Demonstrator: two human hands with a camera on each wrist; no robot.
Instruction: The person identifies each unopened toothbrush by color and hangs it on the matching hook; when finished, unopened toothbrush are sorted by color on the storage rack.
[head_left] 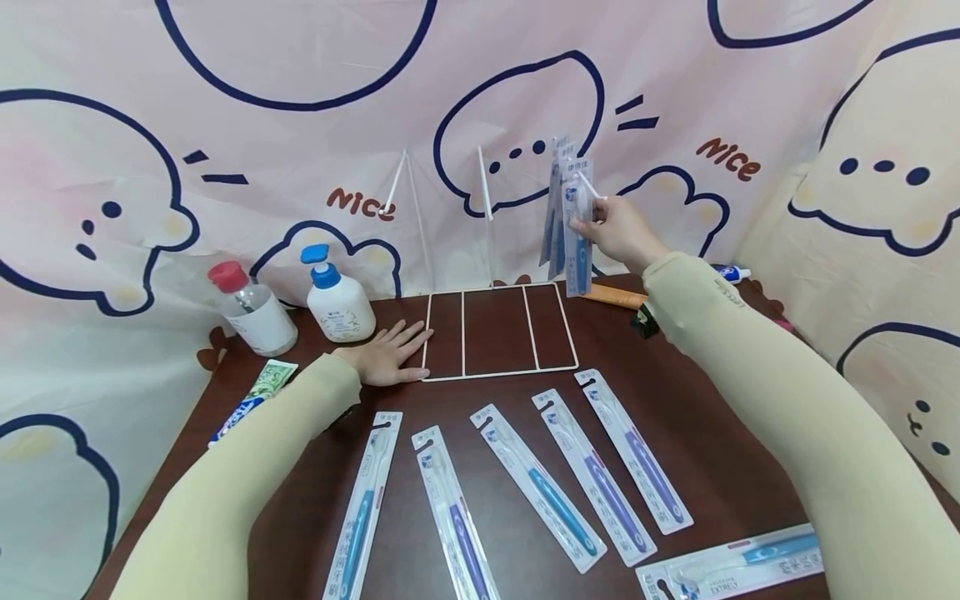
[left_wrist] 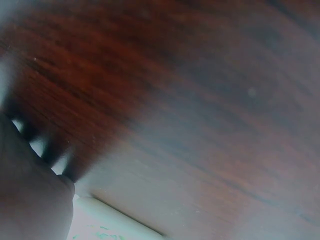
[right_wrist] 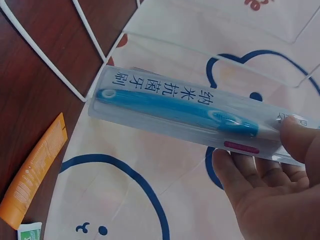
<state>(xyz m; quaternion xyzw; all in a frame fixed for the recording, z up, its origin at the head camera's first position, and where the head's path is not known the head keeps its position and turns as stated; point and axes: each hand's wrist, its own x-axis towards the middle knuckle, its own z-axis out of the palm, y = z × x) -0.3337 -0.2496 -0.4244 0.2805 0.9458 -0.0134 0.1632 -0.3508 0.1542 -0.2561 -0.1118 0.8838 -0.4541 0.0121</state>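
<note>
In the head view my right hand pinches the front packaged toothbrush by its edge. That pack hangs upright at the right hook of a white wire rack, with more packs behind it. The right wrist view shows its blue handle under clear plastic, thumb on one face and fingers beneath. My left hand lies flat on the table with fingers spread, its fingertips at the left side of the rack's base. In the left wrist view, part of that hand shows blurred against dark wood.
Several packaged toothbrushes, one of them purple, lie across the table's front. A pump bottle, a red-capped bottle and a toothpaste tube are at left. An orange tube lies behind right. A printed cloth hangs behind.
</note>
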